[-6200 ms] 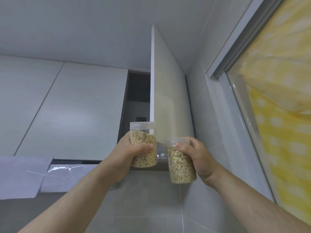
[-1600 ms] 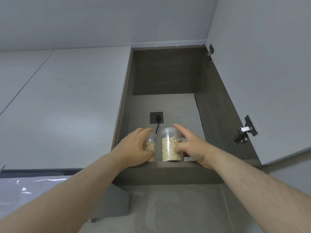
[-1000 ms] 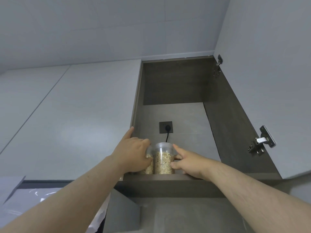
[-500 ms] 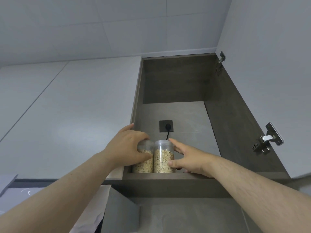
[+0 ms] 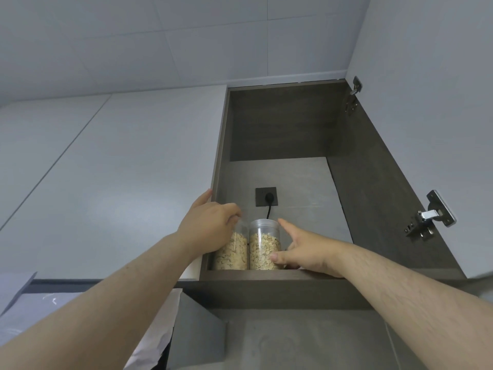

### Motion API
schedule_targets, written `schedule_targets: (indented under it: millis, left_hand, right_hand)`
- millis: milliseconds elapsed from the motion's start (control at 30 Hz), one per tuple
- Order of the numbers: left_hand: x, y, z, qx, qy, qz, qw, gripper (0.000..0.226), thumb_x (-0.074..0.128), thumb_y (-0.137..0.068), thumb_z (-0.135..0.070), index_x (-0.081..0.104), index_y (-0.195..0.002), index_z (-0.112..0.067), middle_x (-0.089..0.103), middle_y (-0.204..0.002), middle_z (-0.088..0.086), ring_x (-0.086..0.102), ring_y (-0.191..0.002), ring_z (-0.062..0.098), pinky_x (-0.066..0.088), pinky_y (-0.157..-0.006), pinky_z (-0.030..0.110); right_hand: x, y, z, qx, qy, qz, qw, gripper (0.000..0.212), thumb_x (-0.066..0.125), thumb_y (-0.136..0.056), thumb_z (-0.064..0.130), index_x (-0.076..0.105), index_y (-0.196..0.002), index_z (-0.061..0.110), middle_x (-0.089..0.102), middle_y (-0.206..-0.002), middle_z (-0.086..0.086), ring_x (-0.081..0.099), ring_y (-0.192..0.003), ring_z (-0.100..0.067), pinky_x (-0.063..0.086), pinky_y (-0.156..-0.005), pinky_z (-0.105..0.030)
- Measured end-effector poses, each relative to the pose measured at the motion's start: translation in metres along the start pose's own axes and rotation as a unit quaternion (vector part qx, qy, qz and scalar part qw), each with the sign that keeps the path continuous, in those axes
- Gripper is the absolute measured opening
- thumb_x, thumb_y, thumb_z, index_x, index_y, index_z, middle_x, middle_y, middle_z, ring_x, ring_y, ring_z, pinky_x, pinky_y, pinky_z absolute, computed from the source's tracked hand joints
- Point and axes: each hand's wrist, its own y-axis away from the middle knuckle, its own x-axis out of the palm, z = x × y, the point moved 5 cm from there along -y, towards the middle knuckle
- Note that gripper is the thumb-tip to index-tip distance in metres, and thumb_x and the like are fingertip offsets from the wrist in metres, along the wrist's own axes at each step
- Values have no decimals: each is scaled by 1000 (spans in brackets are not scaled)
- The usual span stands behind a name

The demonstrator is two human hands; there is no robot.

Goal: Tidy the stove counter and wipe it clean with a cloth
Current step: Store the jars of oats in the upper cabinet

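Observation:
Two clear plastic jars of oats stand side by side at the front left of the open wall cabinet's bottom shelf (image 5: pixel 266 275). My left hand (image 5: pixel 210 228) is curled over the top and side of the left oat jar (image 5: pixel 233 252), with its index finger against the cabinet's left edge. My right hand (image 5: pixel 306 249) holds the right oat jar (image 5: pixel 262 247): the thumb lies on its lower front and the index finger runs up its right side. The other fingers are hidden behind the jar.
The cabinet door (image 5: pixel 426 76) stands open at the right, with metal hinges (image 5: pixel 429 217) on the side wall. A black socket with a plugged cord (image 5: pixel 266 196) sits on the back wall behind the jars. Closed white cabinet doors (image 5: pixel 120 169) are at left; a film-covered hood (image 5: pixel 40 311) is below.
The two oat jars were carried up to the cabinet and now stand on its shelf. Over the last second both hands stay on them, with little movement.

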Motion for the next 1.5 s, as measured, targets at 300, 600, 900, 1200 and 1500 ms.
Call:
schedule_targets:
  millis: [300, 600, 900, 1200, 1500]
  left_hand:
    - [2, 6, 4, 20, 13, 55, 998, 28, 48, -91, -49, 59, -111, -34, 62, -92, -19, 56, -96, 3, -10, -120, 33]
    - [-1, 9, 4, 16, 24, 67, 997, 42, 51, -81, -55, 58, -117, -34, 64, -101, -16, 53, -109, 5, -16, -111, 26]
    - [-9, 31, -2, -85, 123, 50, 987, 64, 56, -90, -50, 30, -146, -37, 38, -152, -7, 9, -148, 23, 4, -119, 41]
    - [-30, 68, -33, -117, 287, 23, 951, 41, 59, -92, -41, 50, -131, -35, 51, -136, -9, 50, -121, 20, 49, -97, 46]
    - [-41, 159, -92, -109, 497, -1, 861, 33, 56, -75, -46, 69, -104, -37, 67, -97, -29, 59, -97, -12, 45, -77, 11]
  right_hand:
    - [-1, 13, 9, -30, -32, 7, 999, 99, 72, -88, 20, 0, -155, 36, 74, -105, -8, 72, -86, -11, 50, -74, -16]
    - [-1, 17, 10, -37, -47, 5, 998, 99, 73, -87, 17, 3, -155, 36, 76, -94, -7, 69, -73, -8, 50, -62, -16]
    - [-17, 54, 14, -94, -15, -289, 953, 24, 57, -95, 30, 60, -118, 25, 63, -93, 6, 59, -89, -10, 49, -77, -26]
    - [21, 126, -1, -86, 61, -252, 962, 21, 61, -91, 20, 68, -110, 25, 65, -100, 16, 59, -98, -3, 43, -87, -17]
    - [53, 195, -11, -62, 21, -224, 972, 27, 62, -90, 14, 65, -109, 33, 66, -107, 22, 60, -107, 4, 49, -95, -22]
